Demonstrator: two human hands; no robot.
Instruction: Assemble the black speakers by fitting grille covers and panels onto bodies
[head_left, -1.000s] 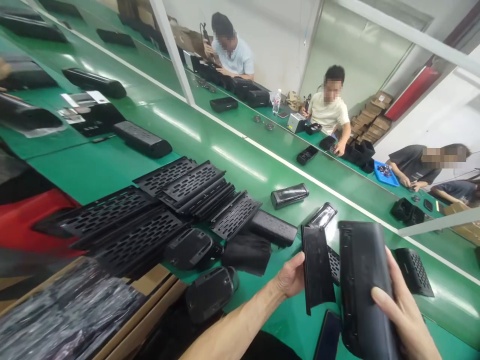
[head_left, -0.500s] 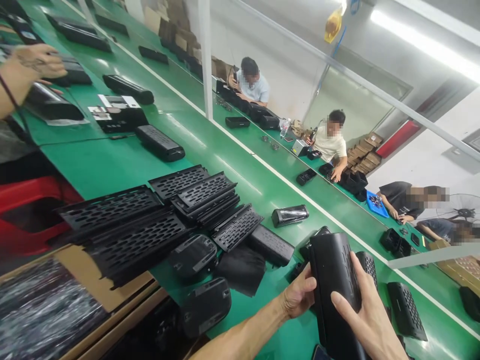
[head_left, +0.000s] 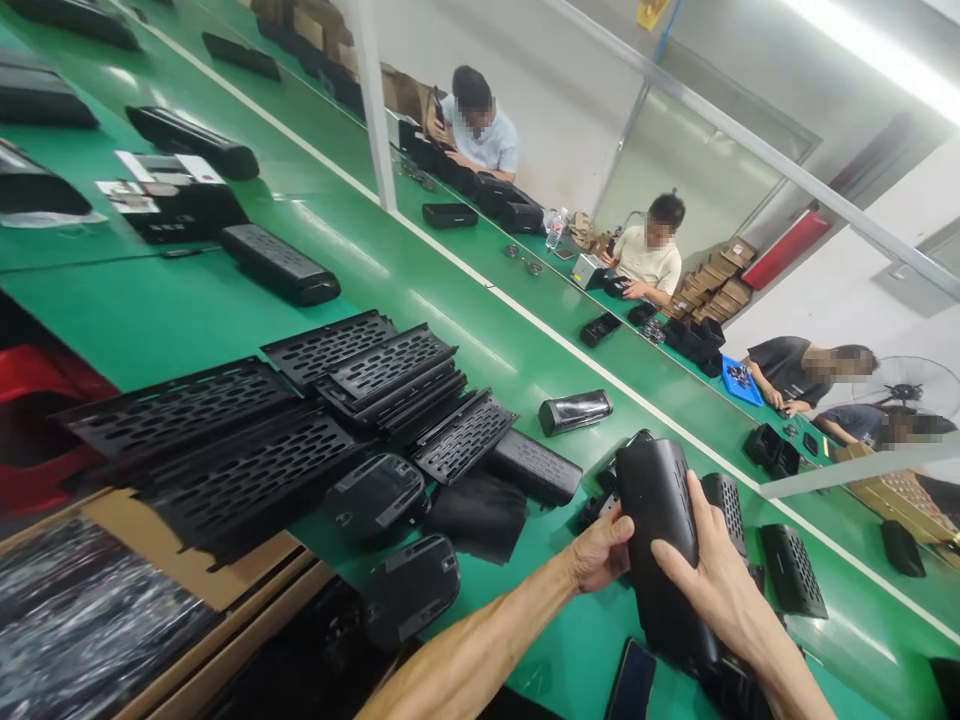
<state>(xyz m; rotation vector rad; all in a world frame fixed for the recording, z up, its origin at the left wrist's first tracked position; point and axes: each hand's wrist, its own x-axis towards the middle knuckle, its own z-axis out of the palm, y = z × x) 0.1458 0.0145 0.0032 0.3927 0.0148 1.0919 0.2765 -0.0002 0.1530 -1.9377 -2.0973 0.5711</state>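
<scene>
A long black speaker housing (head_left: 660, 560) with rounded edges and slots along one side is tilted upright between my hands. My left hand (head_left: 604, 550) grips its left side, thumb in front and the other fingers partly hidden. Across its right face my right hand (head_left: 712, 570) is closed around it, thumb pressed on the smooth front. Just beyond stands a dark part (head_left: 637, 440), mostly covered by the housing. Slotted black covers (head_left: 793, 570) lie to the right of my hands, and a phone (head_left: 631, 680) rests on the green bench below.
Slotted black panels (head_left: 262, 480) are piled on the left, beside black end pieces (head_left: 412, 590). An open cardboard box (head_left: 225, 570) holds plastic-wrapped items at the lower left. A wrapped cylinder (head_left: 576, 412) lies ahead. Several people work across the green bench (head_left: 480, 330).
The view has shifted, so the bench contents sit further left. Both hands still hold the housing. A co-worker's arm at the far left has gone out of view; the phone now shows more.
</scene>
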